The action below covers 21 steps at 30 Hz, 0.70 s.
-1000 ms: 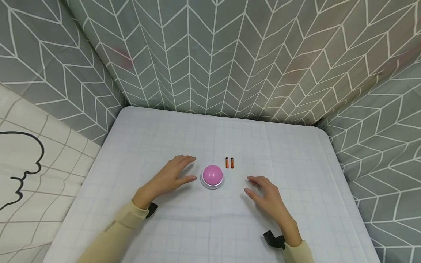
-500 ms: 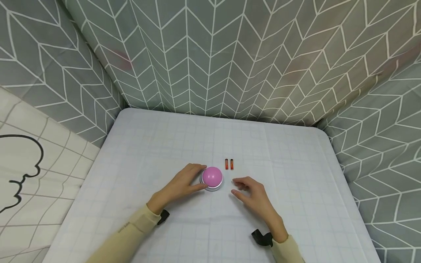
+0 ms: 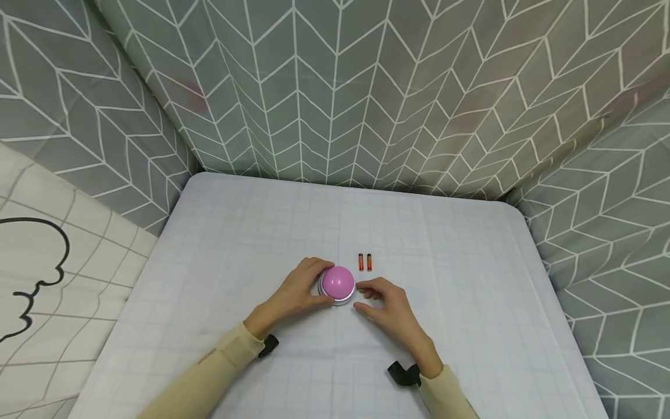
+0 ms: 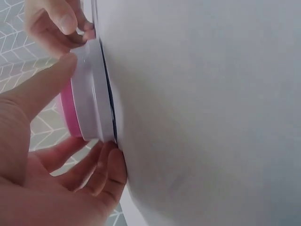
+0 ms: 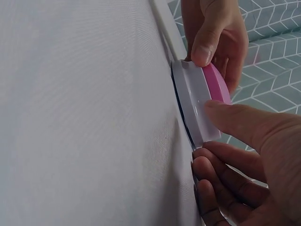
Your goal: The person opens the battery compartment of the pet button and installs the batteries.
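Observation:
A round push button with a pink dome and white base [image 3: 338, 284] sits on the white-covered table. On its left side, my left hand [image 3: 300, 286] grips the base between thumb and fingers; the left wrist view shows the thumb [image 4: 66, 68] against the white rim. Close at the button's right side is my right hand [image 3: 386, 305], its fingers loosely bent and the fingertips at the base's edge. How firmly they touch cannot be told. Just beyond the button lie two small orange-and-black batteries, a left one [image 3: 361, 262] and a right one [image 3: 369, 262], side by side.
A pale cloth with a faint grid covers the table [image 3: 251, 218]. Grey chevron-patterned curtains [image 3: 335, 99] hang along its back and sides. A white gridded cloth [image 3: 63, 279] with a black outline is at the left. Black mounts sit at both wrists.
My left hand has moved right from beside the button and taken hold of its base. The right hand has come left, up to the button's right side. The batteries stay put.

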Each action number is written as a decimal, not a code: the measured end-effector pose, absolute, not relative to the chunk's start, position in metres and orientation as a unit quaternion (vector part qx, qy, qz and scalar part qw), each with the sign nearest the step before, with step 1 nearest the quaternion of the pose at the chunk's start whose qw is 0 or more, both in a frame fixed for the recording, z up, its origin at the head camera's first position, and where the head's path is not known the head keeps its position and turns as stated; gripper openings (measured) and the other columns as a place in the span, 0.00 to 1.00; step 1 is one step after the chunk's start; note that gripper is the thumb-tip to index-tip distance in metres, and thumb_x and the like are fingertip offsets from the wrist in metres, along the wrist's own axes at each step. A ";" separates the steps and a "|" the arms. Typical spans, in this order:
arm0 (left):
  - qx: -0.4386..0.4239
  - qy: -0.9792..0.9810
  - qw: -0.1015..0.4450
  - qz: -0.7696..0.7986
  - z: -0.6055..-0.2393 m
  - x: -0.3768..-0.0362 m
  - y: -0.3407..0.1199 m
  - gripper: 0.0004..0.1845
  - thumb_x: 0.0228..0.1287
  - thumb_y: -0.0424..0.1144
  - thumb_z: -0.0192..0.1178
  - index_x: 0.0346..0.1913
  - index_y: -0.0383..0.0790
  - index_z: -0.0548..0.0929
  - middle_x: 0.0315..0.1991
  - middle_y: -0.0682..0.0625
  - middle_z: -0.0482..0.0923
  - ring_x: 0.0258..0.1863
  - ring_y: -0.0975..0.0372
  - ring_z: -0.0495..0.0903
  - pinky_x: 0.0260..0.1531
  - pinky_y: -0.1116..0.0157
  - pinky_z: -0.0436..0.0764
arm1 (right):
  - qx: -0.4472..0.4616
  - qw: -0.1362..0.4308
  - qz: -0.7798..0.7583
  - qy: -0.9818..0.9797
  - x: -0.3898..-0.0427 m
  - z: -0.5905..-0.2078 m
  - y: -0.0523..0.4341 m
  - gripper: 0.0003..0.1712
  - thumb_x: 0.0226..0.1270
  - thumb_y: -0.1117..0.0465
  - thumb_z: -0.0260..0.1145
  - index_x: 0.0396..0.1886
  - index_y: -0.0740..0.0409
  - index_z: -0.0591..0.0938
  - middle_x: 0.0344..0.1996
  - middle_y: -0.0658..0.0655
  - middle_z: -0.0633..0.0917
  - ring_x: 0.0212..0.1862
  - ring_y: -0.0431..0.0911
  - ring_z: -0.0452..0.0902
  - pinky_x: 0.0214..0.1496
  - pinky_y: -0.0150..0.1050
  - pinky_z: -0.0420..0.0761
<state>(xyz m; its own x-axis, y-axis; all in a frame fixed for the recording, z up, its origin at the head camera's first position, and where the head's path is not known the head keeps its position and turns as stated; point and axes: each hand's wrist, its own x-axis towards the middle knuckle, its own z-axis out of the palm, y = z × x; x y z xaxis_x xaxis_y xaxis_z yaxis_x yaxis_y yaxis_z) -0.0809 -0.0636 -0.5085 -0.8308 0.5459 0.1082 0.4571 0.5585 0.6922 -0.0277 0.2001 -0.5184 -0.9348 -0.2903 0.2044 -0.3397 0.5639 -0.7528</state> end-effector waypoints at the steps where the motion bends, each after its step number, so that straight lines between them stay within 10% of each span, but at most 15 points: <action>1: 0.284 0.882 0.058 0.371 -0.510 -0.082 -0.062 0.40 0.50 0.43 0.84 0.66 0.38 0.79 0.59 0.47 0.81 0.61 0.54 0.76 0.63 0.51 0.81 | 0.175 0.031 0.432 -0.884 -0.028 -0.519 0.200 0.23 0.57 0.63 0.84 0.53 0.59 0.88 0.44 0.54 0.90 0.42 0.47 0.84 0.47 0.40 0.87; 21: 0.273 0.887 0.065 0.368 -0.512 -0.085 -0.051 0.41 0.38 0.48 0.89 0.57 0.41 0.81 0.52 0.51 0.81 0.53 0.59 0.76 0.56 0.56 0.83 | 0.150 0.011 0.434 -0.888 -0.024 -0.515 0.198 0.19 0.63 0.63 0.81 0.53 0.56 0.88 0.45 0.53 0.90 0.43 0.46 0.86 0.48 0.39 0.88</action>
